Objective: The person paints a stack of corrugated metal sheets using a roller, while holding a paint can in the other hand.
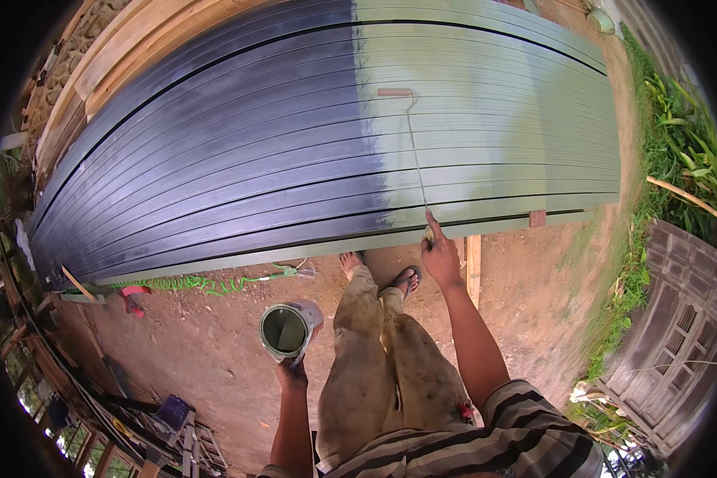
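My right hand point(440, 253) is closed round the handle of a long thin paint roller point(396, 92), its index finger laid along the rod. The roller's narrow sleeve rests on or just over a wide panel of grooved boards point(486, 119), on the pale green part. The panel's left part is dark bluish point(239, 143), and a ragged edge parts the two colours. Down to the left, my left hand point(291, 373) grips a paint can point(285, 329) at its near side. Greenish paint shows inside the can; the fingers behind it are partly hidden.
A coiled green hose point(191, 283) with a fitting lies along the panel's near edge at left, close to a red object point(135, 299). A wooden beam point(474, 271) sticks out below the panel. Grass point(625, 303) and a weathered wooden door point(673, 342) stand at right. A ladder-like frame point(191, 446) leans lower left.
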Motion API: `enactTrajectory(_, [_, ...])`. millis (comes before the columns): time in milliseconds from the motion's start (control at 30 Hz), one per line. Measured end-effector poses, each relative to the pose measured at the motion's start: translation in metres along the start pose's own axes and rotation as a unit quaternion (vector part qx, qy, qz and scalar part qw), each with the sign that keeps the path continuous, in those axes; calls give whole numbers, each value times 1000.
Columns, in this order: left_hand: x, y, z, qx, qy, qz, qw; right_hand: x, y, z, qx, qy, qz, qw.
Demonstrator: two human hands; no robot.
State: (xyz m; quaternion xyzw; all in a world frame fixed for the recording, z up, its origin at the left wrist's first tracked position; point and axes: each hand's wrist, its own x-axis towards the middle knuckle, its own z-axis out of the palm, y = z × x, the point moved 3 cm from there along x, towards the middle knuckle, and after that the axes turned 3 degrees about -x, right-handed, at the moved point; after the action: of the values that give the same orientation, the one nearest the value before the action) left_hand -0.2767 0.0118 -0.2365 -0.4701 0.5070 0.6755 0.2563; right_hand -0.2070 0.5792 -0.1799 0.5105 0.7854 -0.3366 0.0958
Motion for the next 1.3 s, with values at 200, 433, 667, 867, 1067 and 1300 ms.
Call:
enactTrajectory(200, [-32, 8, -20, 33, -70, -64, 995, 174, -67, -29, 10, 22, -7, 1000])
enactTrajectory(433, [-46, -14, -21, -27, -99, -86, 991, 335, -130, -66, -10, 25, -19, 999])
enactTrajectory(667, [-54, -40, -28, 55, -58, -76, 994, 429, -190, -143, 92, -7, -40, 995])
enactTrajectory(867, [-79, -69, -9, 387, -100, 2, 917, 407, -140, -158, -9, 29, -55, 998])
enactTrajectory(1067, [-121, -101, 53, 715, -75, 175, 673, 299, -24, -118, -74, 7, -33, 997])
enactTrajectory(1300, [-146, -116, 90, 681, -24, 212, 700, 70, 76, -100, -61, -73, -4, 995])
